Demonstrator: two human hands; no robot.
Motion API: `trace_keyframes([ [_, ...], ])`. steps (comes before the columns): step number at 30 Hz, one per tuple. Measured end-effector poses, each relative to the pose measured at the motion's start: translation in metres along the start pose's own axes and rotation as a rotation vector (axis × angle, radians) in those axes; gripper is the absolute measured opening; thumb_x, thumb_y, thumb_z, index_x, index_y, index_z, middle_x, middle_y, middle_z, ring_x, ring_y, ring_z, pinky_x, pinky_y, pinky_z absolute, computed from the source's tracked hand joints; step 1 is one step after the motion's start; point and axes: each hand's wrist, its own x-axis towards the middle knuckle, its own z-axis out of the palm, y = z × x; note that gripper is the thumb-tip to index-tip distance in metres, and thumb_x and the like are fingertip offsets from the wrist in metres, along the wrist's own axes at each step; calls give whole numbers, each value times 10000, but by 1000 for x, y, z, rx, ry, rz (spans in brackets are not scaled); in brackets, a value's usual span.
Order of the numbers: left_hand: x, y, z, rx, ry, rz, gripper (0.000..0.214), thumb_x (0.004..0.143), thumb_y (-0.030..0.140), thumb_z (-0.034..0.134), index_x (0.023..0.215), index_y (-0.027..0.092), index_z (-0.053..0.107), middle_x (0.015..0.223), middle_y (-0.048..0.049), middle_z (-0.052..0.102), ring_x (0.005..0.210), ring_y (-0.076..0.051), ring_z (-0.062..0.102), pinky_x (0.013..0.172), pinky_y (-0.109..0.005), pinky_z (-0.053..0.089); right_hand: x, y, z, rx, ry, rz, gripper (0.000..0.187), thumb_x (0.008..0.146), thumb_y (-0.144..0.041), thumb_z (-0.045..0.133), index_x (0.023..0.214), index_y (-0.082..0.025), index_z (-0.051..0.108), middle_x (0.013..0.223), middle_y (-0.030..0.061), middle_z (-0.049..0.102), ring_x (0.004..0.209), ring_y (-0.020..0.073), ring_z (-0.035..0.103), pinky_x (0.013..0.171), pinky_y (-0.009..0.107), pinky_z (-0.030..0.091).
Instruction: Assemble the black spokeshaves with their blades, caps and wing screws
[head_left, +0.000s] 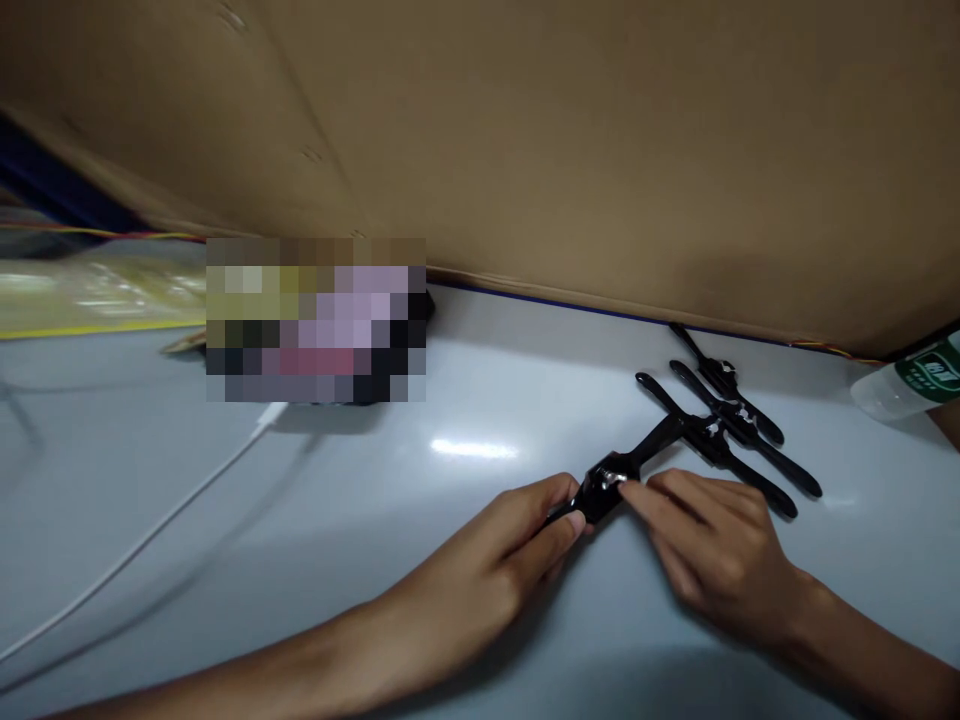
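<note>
Nearest the viewer, the left hand and right hand pinch one black clip between closed fingertips, low over the pale counter. Its far end touches three clips lying just behind. Risk: a sideways tug would likely scatter that row; the glossy plastic may slip.

One head-worn camera looks forward and down from close above the pale table, tilted slightly (the far edge slopes down rightward), with a cardboard wall filling the far side.
</note>
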Motion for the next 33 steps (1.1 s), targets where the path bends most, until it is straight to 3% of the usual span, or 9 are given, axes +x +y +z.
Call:
trace_keyframes([
  [3, 0, 4, 0, 19, 11, -8, 356, 926, 532, 468, 857, 186, 517, 788, 6, 479, 726, -136, 416, 682, -236, 424, 0, 0, -2, 0, -3, 16, 340, 932, 18, 443, 1189, -68, 647, 772, 55, 697, 616, 140, 631, 557, 261, 496],
  [7, -1, 4, -1, 73, 15, 13, 332, 938, 503, 436, 875, 190, 529, 801, 1, 514, 733, -143, 438, 707, -246, 439, 0, -1, -2, 15, -8, -22, 293, 924, 15, 457, 1089, -84, 677, 759, 56, 694, 616, 147, 637, 560, 270, 498],
  [11, -1, 2, 0, 155, 43, 32, 337, 932, 511, 422, 829, 203, 515, 790, -6, 544, 747, -156, 466, 725, -251, 454, 0, -1, -1, 19, -11, 15, 324, 936, 11, 465, 1195, -60, 647, 784, 59, 707, 641, 155, 654, 560, 277, 498],
  [15, 0, 1, 0, 168, 38, 31, 344, 945, 506, 408, 875, 197, 544, 854, -30, 605, 782, -167, 506, 749, -261, 477, 0, -2, -1, 34, -11, -9, 299, 925, 24, 460, 1121, -60, 670, 821, 80, 730, 647, 157, 663, 558, 280, 503],
  [19, 0, 1, -1, 178, 54, 49, 343, 943, 505, 415, 878, 199, 555, 850, -30, 610, 808, -175, 530, 771, -267, 485, 1, -2, -1, 26, -16, 2, 365, 916, 42, 448, 1203, -57, 652, 845, 84, 741, 660, 163, 674, 559, 286, 509],
  [21, 0, 1, -1, 175, 47, 60, 340, 945, 501, 411, 876, 201, 555, 882, -35, 627, 839, -180, 543, 803, -271, 488, 1, -1, 0, 43, -24, -38, 331, 912, 37, 454, 1124, -71, 683, 839, 87, 742, 659, 167, 675, 557, 287, 510],
  [26, 0, 2, 0, 193, 57, 29, 350, 939, 517, 415, 846, 202, 539, 862, -39, 626, 797, -176, 528, 752, -264, 480, 3, -1, -2, 8, 8, 4, 330, 936, 32, 443, 1175, -39, 658, 827, 88, 742, 664, 162, 679, 558, 283, 508],
  [30, 0, 1, 0, 165, 51, 41, 345, 947, 505, 421, 909, 195, 568, 848, -24, 606, 773, -162, 511, 750, -252, 475, 3, -2, -3, 18, 1, -35, 296, 935, 26, 442, 1076, -60, 689, 793, 82, 732, 647, 158, 667, 553, 278, 503],
  [33, 0, 2, -1, 195, 56, 30, 350, 940, 513, 420, 874, 197, 555, 812, -19, 587, 748, -161, 499, 720, -251, 470, 3, -2, -2, 3, 12, 15, 344, 921, 48, 448, 1176, -41, 660, 815, 84, 736, 646, 154, 664, 538, 276, 487],
])
